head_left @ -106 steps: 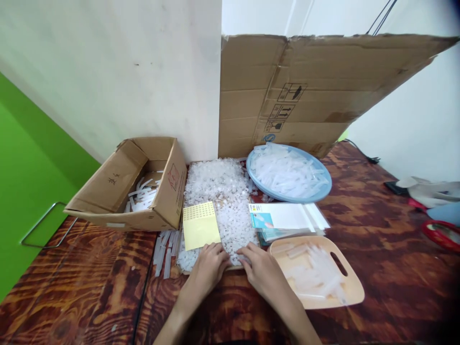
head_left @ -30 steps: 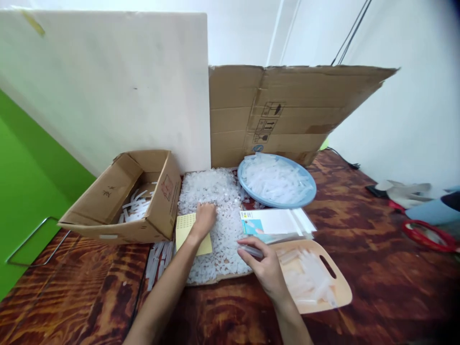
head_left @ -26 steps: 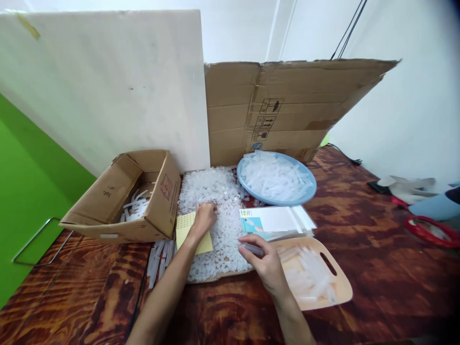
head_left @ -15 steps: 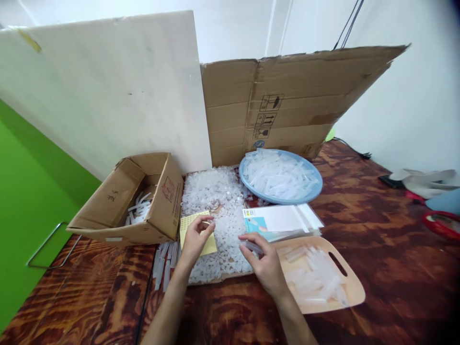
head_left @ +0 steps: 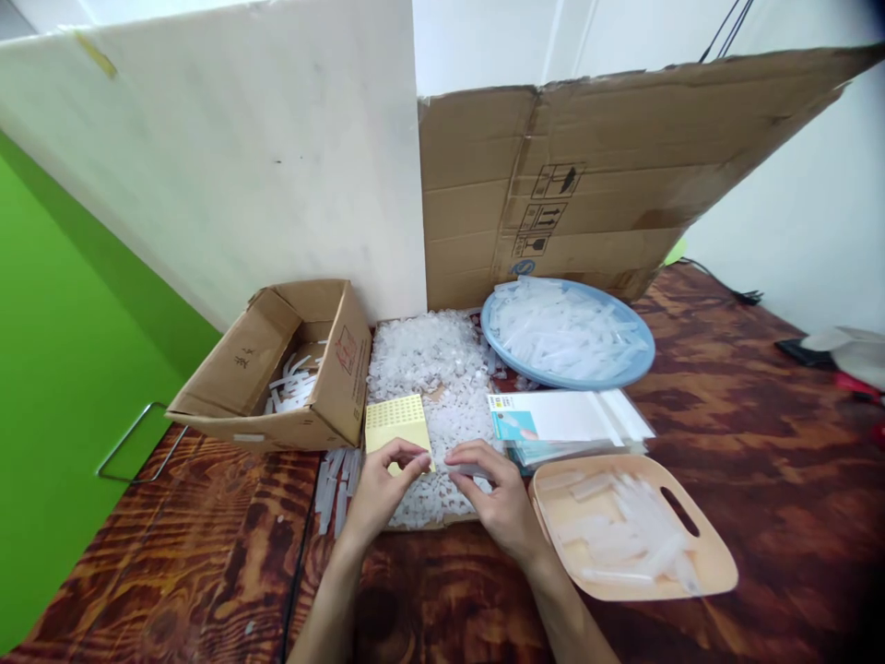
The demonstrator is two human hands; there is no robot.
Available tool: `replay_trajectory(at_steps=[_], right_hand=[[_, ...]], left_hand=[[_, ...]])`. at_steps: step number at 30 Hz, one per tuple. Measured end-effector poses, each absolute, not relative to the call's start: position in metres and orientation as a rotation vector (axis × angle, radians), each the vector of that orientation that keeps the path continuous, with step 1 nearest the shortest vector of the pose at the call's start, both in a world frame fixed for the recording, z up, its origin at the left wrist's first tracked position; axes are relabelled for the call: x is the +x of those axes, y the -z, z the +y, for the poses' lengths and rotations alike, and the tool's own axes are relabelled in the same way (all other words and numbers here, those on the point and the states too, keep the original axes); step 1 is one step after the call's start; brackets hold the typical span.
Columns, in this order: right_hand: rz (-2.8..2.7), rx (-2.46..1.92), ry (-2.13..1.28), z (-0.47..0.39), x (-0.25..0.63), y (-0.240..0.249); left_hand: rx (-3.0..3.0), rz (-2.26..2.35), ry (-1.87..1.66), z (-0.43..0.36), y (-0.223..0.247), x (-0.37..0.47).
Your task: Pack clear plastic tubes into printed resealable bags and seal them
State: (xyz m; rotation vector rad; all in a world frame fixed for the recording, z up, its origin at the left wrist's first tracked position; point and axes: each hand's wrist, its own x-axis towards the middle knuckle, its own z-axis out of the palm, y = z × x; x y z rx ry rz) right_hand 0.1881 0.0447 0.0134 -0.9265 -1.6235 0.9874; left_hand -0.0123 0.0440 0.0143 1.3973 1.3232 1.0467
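My right hand grips a small translucent plastic tube between thumb and fingers, its end pointing left. Facing it, my left hand is closed in a pinch; whatever sits at its fingertips is too small to make out. Only a narrow gap separates the two hands. Beneath them spreads a heap of small clear plastic pieces on a flat cardboard base. A yellow sticker sheet with rows of small dots lies on that heap, partly behind my left hand.
An open cardboard box with white strips stands left, loose tubes before it. At right are a blue basin of tubes, clear packets and a peach tray with more tubes. A cardboard sheet and white board rise behind.
My hands have come closer together, the left moving off the sticker sheet toward the tube in the right. The whole view has shifted, so most things appear farther right.
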Motion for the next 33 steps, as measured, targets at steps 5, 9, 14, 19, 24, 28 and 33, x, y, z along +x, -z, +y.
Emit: replay_trajectory(at_steps=[5, 9, 14, 19, 24, 28, 33], right_hand=[[-1.517, -1.061, -1.179, 0.038, 0.191, -0.011], [-1.373, -1.085, -1.337, 0.035, 0.194, -0.008], [-1.505, -1.082, -1.232, 0.035, 0.200, -0.011], [-1.539, -1.096, -1.148, 0.033, 0.207, -0.009], [-1.630, -1.075, -1.047, 0.031, 0.213, -0.010], [-1.650, -1.010, -1.050, 0.030, 0.215, -0.015], [-1.263, -1.053, -1.412, 0.023, 0.219, -0.012]], left_hand=[[1.566, 1.265, -1.076, 0.037, -0.022, -0.005], [1.741, 1.159, -1.160, 0.032, -0.023, -0.002], [1.689, 1.291, -0.932, 0.029, -0.026, 0.001], [1.864, 1.103, -0.981, 0.027, -0.040, 0.002], [1.620, 1.286, -0.823, 0.028, -0.033, 0.011], [1.698, 1.348, -0.698, 0.030, -0.032, 0.025], [2.250, 1.117, -0.804, 0.036, -0.041, 0.028]])
